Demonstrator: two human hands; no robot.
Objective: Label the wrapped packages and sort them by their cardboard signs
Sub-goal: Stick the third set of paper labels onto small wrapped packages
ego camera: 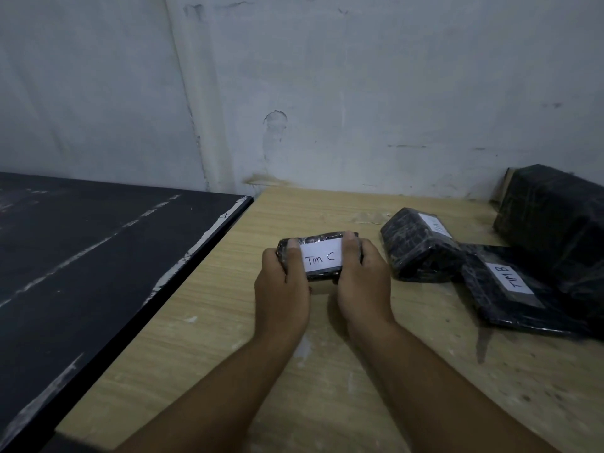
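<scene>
Four wrapped packages were in view on the pale wooden tabletop (212,338), which met a black surface (81,256) on your left.

1. The largest package (555,217) stood at the far right, close to the wall.
2. The flat package (523,312), labelled "TIM B", lay in front of it, at the right edge of view.
3. The medium package (418,246) lay just left of the flat one and appeared to touch it. Its label was too foreshortened to read.
4. The smallest package (313,239) was near the middle of the tabletop, between your hands. It carried a white label (323,258) reading "Tim C".

Grip state: your left grip (282,282) curled round the left end of the smallest package, with the thumb on top at the label's left edge. Your right grip (364,279) held the right end in the same way. Whether the package rested on the tabletop or was raised just clear of it could not be told.

Handling, as a judgement: the package looked light and firm under taut wrap. The glossy black film was probably slippery. The two short ends were the sound places to hold, leaving the paper label uncovered.

Orientation: the long axis ran left to right across your view. The labelled face pointed up and towards you, with the writing upright to you.

No cardboard sign was in view.
</scene>
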